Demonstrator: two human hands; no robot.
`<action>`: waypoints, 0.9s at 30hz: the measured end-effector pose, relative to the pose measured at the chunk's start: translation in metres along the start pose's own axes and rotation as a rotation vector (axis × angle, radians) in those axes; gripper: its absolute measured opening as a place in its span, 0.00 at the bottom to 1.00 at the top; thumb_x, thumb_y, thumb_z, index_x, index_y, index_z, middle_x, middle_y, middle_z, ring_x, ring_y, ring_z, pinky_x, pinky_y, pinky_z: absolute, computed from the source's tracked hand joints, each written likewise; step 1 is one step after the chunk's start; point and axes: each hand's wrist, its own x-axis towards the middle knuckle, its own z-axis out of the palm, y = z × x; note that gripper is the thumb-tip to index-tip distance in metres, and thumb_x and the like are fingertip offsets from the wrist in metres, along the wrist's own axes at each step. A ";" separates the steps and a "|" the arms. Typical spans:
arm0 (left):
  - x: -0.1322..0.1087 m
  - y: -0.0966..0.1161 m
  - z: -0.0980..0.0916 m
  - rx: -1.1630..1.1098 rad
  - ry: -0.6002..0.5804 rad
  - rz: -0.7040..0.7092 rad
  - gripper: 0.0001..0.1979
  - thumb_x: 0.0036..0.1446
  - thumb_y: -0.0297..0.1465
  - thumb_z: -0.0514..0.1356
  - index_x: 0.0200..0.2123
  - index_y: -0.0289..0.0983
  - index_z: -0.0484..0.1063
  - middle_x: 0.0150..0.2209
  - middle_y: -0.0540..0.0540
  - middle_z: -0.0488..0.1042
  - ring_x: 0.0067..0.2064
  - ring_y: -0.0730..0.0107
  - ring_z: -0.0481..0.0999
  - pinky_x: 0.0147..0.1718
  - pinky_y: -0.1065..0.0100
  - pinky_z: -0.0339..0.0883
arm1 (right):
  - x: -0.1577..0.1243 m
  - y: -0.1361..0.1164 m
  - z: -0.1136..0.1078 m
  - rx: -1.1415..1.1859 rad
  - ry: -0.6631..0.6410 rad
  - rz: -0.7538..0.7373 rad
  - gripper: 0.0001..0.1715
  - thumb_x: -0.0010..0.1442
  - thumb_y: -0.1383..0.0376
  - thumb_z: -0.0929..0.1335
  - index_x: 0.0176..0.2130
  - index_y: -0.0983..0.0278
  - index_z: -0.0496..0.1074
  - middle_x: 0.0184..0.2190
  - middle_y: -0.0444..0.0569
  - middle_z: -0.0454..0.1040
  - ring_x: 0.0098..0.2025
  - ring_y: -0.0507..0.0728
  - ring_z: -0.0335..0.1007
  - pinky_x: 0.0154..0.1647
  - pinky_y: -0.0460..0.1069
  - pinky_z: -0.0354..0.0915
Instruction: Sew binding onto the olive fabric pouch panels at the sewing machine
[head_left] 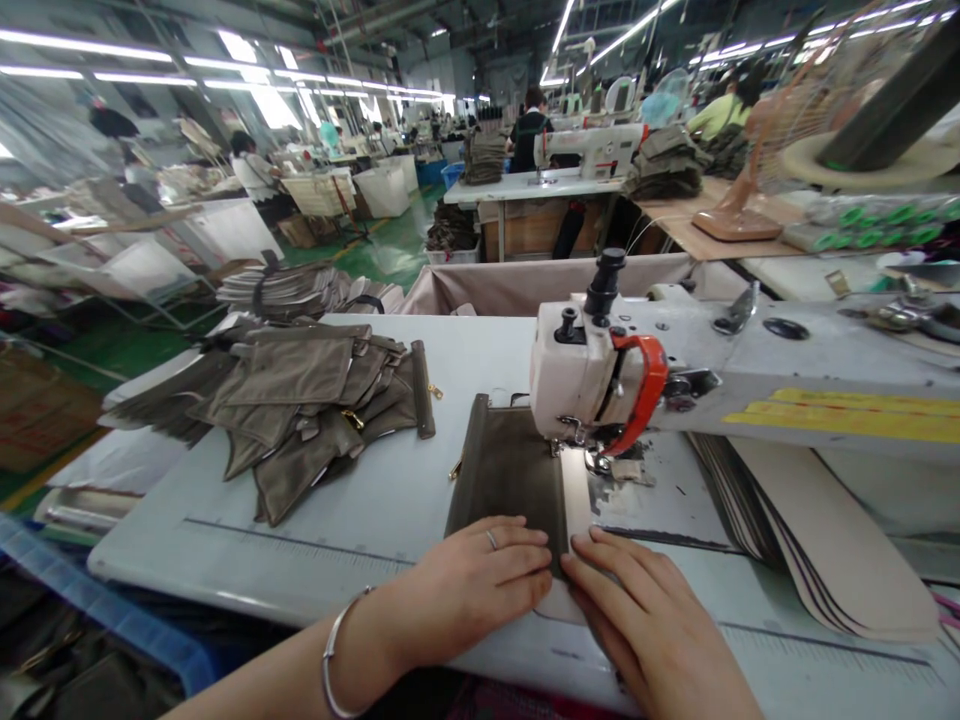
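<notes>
A dark olive fabric panel [514,465] with a zipper along its left edge lies flat on the sewing table. Its right side runs beside a pale strip [576,490] under the needle area of the white sewing machine [574,375]. My left hand [480,580] rests flat on the panel's lower part, fingers stretched to the right. On the pale strip's near end lie the fingertips of my right hand [645,610], fingers extended and close together. The two hands are nearly touching. A brass zipper pull [455,468] sticks out at the panel's left edge.
Left on the table lies a heap of olive fabric pieces [300,390], with a loose zipper strip [423,390] beside it. Stacked pale panels [825,540] lie under the machine arm. A blue crate [112,610] stands at lower left. Other people work farther back.
</notes>
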 end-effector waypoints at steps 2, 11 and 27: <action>0.000 -0.001 0.001 -0.019 -0.016 -0.001 0.12 0.67 0.26 0.52 0.51 0.34 0.70 0.51 0.44 0.75 0.58 0.66 0.69 0.62 0.61 0.61 | -0.001 0.001 0.000 0.003 -0.010 0.005 0.17 0.67 0.65 0.62 0.54 0.60 0.71 0.52 0.46 0.72 0.56 0.59 0.63 0.54 0.54 0.62; 0.013 -0.016 0.002 -0.001 -0.060 -0.044 0.13 0.68 0.27 0.50 0.51 0.35 0.70 0.51 0.45 0.75 0.57 0.66 0.70 0.61 0.61 0.60 | 0.001 0.006 0.008 -0.053 -0.073 0.015 0.23 0.65 0.68 0.64 0.59 0.62 0.66 0.54 0.49 0.70 0.58 0.60 0.61 0.57 0.57 0.62; 0.027 -0.051 -0.004 -0.004 -0.025 0.067 0.13 0.66 0.25 0.52 0.51 0.34 0.70 0.52 0.42 0.75 0.55 0.66 0.71 0.60 0.61 0.61 | 0.026 0.020 0.008 -0.078 -0.090 0.035 0.22 0.65 0.66 0.64 0.59 0.63 0.66 0.54 0.53 0.70 0.56 0.61 0.64 0.55 0.59 0.64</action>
